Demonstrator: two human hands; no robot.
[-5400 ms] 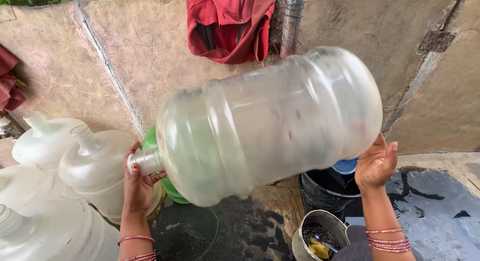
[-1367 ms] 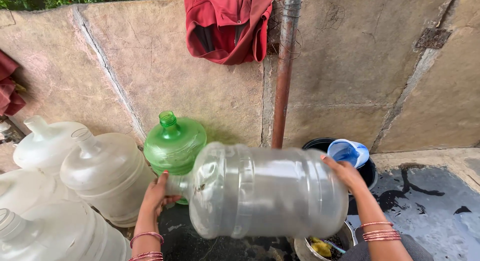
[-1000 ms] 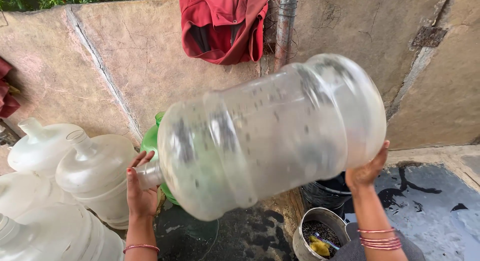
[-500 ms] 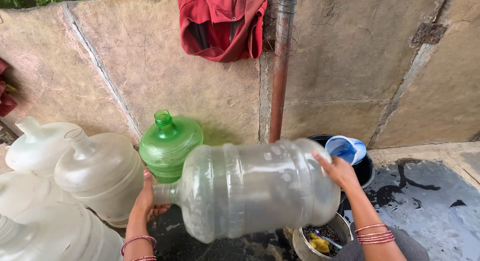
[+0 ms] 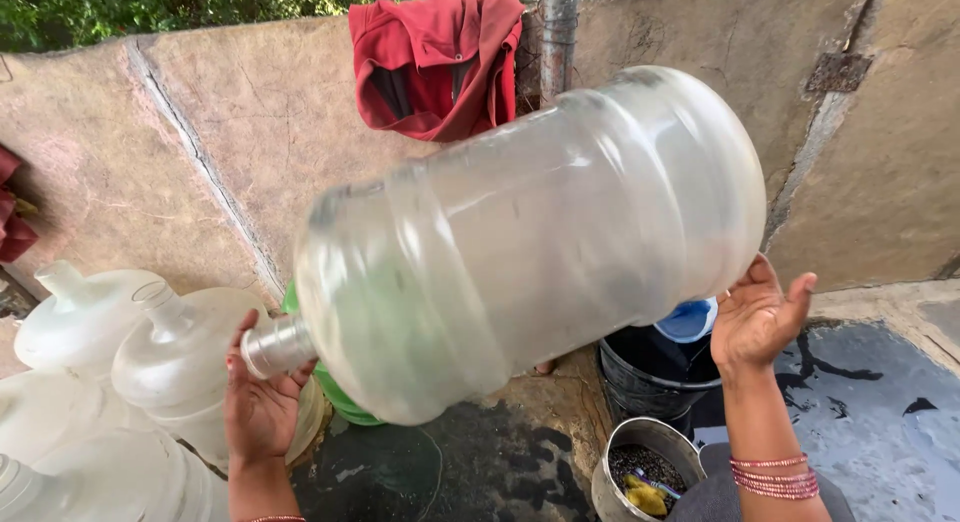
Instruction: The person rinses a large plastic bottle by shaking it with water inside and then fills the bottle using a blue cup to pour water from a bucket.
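**Big clear jug held slantwise between two hands**

Far out to the left of the left grip stand pale, frosted water jugs, crowded together on the wet ground, their necks upright. The left hand comes next: its grip is wrapped about the narrow neck of the large clear jug, fingers curled up around the mouth and the palm below it, pinching the neck (the very opening is hidden by the fingers, so whether it is covered cannot be told). From that grip the jug rises to the right, tilted with its mouth low and its base high, its body filling the middle of the view and blurred in places. Just behind the left grip, partly hidden by the clear jug, sits a green jug on the ground. Above, on the rough wall, a red garment hangs beside a grey pipe.

Under the raised base, between the two grips, a black bucket holds a blue scoop, and nearer the person a small metal pot holds dark bits and something yellow. The right hand is spread flat, fingers splayed, its palm against the lower edge of the jug's base; bangles ring the wrist below.
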